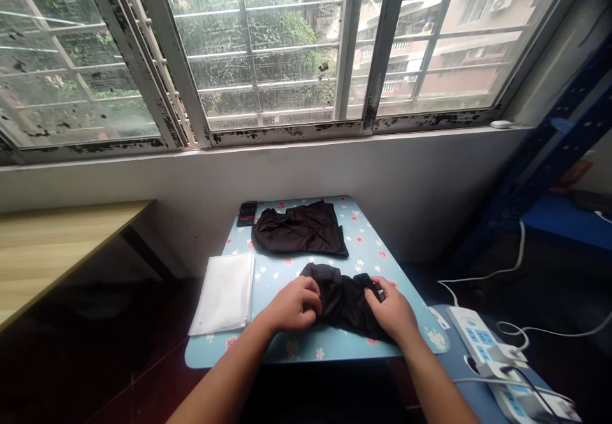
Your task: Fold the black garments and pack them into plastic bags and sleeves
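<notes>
A black cloth (347, 299) lies bunched near the front edge of a blue floral table (272, 280). At its left end, my left hand (297, 303) has curled fingers closed on the fabric. My right hand (392, 306) pinches the cloth's right end between thumb and fingers. Behind it, a second black cloth (300, 229) lies folded and wrinkled, touched by neither hand. On the table's left side rests a stack of white translucent bags (224, 293). A small dark item (247, 213) sits at the back left corner, its surface blurred.
White power strips (482, 347) with plugs and cables lie on a blue surface (449, 354) at the right. A wooden tabletop (62, 239) stands at the left. Behind the table are a white wall (287, 172) and barred windows. A blue metal rack (535, 150) rises at the right.
</notes>
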### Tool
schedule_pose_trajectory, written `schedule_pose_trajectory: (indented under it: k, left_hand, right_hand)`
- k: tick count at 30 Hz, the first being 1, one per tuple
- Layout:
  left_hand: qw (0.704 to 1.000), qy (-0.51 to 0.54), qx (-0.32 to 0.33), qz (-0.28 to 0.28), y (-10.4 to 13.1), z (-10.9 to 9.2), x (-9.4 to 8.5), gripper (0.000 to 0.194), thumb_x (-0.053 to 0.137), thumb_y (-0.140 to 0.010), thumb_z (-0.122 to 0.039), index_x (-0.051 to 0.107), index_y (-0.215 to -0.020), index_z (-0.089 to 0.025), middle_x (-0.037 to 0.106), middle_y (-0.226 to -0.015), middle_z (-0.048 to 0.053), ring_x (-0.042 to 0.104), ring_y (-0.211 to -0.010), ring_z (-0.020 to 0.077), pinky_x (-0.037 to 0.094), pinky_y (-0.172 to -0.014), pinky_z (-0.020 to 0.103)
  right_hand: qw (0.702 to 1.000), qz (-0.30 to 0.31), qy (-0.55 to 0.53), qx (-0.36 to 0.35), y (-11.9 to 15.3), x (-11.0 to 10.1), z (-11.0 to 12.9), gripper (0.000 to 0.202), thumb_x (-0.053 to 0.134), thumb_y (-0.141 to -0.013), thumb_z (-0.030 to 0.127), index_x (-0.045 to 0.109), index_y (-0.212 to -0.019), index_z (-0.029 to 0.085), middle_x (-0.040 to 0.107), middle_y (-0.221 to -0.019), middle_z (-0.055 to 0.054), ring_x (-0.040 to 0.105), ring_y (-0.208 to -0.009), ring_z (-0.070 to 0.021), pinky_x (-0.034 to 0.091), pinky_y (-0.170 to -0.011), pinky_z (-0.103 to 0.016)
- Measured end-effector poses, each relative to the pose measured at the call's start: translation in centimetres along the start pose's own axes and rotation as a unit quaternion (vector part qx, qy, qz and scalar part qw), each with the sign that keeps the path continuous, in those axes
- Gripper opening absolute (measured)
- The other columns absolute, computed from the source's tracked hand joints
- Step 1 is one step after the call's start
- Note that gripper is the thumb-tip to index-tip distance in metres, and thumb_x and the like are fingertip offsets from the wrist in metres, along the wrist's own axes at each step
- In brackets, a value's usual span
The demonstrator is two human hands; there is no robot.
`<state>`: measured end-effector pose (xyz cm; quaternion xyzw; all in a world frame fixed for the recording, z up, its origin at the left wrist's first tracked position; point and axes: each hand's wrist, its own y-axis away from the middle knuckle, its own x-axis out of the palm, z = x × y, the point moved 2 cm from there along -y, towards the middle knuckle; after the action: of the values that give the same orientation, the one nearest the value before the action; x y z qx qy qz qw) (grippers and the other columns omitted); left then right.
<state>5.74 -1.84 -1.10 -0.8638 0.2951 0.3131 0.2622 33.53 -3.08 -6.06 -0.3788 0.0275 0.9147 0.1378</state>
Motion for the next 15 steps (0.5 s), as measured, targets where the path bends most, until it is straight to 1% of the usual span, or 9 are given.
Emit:
schedule_pose_trajectory:
  k: [2,4,6,7,8,10,12,13,15]
  left_hand:
    - [0.999,0.002,0.02,0.025,0.1,0.0,0.1,0.025,0.059,-0.066,-0.007,0.077,-0.073,-0.024,0.068,-0.105,0.005,0.063,-0.097,0.0224,0.05,-0.092,0.035]
    - [1.0,-0.001,0.016,-0.014,-0.4,0.0,0.1,0.027,0.06,-0.071,-0.009,0.078,-0.081,-0.024,0.069,-0.112,0.006,0.063,-0.105,0.0244,0.049,-0.099,0.037]
    - [0.997,-0.021,-0.015,-0.078,-1.3,0.1,0.2,0.031,0.06,-0.081,-0.016,0.078,-0.104,-0.026,0.067,-0.127,0.008,0.059,-0.119,0.0278,0.045,-0.108,0.042]
    - [0.994,-0.038,-0.032,-0.094,-1.8,0.2,0.4,0.037,0.06,-0.086,-0.022,0.074,-0.12,-0.026,0.063,-0.137,0.009,0.055,-0.127,0.0298,0.042,-0.112,0.046]
    - [0.993,-0.058,-0.044,-0.092,-2.3,0.3,0.7,0.044,0.061,-0.09,-0.028,0.067,-0.134,-0.027,0.057,-0.147,0.01,0.05,-0.135,0.0317,0.038,-0.116,0.049]
    - [0.994,-0.095,-0.038,-0.033,-2.9,0.7,1.8,0.056,0.061,-0.093,-0.037,0.054,-0.148,-0.03,0.046,-0.159,0.009,0.039,-0.146,0.0343,0.028,-0.122,0.057]
    - [0.992,-0.122,-0.011,0.034,-3.0,1.2,2.9,0.055,0.062,-0.094,-0.04,0.054,-0.148,-0.033,0.044,-0.161,0.007,0.033,-0.15,0.0353,0.019,-0.123,0.062]
    - [0.99,-0.13,0.001,0.055,-2.8,1.4,3.3,0.052,0.062,-0.095,-0.041,0.056,-0.146,-0.034,0.045,-0.16,0.007,0.033,-0.151,0.0355,0.016,-0.123,0.064]
    - [0.988,-0.136,0.011,0.066,-2.4,1.7,3.9,0.05,0.061,-0.095,-0.043,0.058,-0.144,-0.033,0.046,-0.159,0.008,0.032,-0.152,0.0358,0.013,-0.123,0.065]
  right_hand:
    - [1.0,-0.008,-0.015,-0.001,-0.2,-0.1,-0.1,0.038,0.052,-0.083,0.051,0.067,-0.109,0.027,0.069,-0.081,0.0,0.063,-0.067,-0.021,0.048,-0.072,-0.034]
    - [1.0,-0.007,-0.025,-0.007,-0.5,-0.2,-0.2,0.039,0.053,-0.082,0.051,0.069,-0.107,0.027,0.068,-0.08,0.0,0.062,-0.067,-0.0211,0.049,-0.074,-0.035]
    - [1.0,0.0,-0.027,-0.013,-0.9,-0.2,0.0,0.039,0.055,-0.081,0.051,0.07,-0.107,0.028,0.068,-0.078,0.0,0.064,-0.071,-0.022,0.049,-0.076,-0.035]
    - [0.999,0.003,-0.028,-0.016,-1.1,-0.3,0.0,0.039,0.056,-0.08,0.051,0.071,-0.108,0.028,0.068,-0.077,0.001,0.064,-0.073,-0.0225,0.05,-0.076,-0.034]
    - [0.999,0.006,-0.031,-0.018,-1.3,-0.3,0.2,0.039,0.056,-0.08,0.051,0.071,-0.107,0.028,0.067,-0.076,0.001,0.065,-0.075,-0.0229,0.05,-0.076,-0.034]
    - [0.999,0.008,-0.039,-0.018,-1.7,-0.4,0.5,0.04,0.055,-0.079,0.051,0.071,-0.106,0.026,0.068,-0.076,0.0,0.067,-0.076,-0.0234,0.051,-0.074,-0.033]
    - [0.999,0.008,-0.048,-0.016,-2.0,-0.6,0.9,0.04,0.054,-0.078,0.05,0.07,-0.103,0.023,0.069,-0.078,-0.002,0.068,-0.077,-0.0238,0.051,-0.073,-0.033]
    - [0.998,0.008,-0.053,-0.014,-2.0,-0.7,1.2,0.04,0.053,-0.078,0.049,0.07,-0.102,0.022,0.07,-0.078,-0.002,0.068,-0.077,-0.0239,0.051,-0.073,-0.033]
    - [0.998,0.01,-0.063,-0.014,-2.2,-1.0,2.1,0.039,0.054,-0.078,0.047,0.068,-0.104,0.022,0.071,-0.078,-0.003,0.069,-0.075,-0.0234,0.051,-0.071,-0.032]
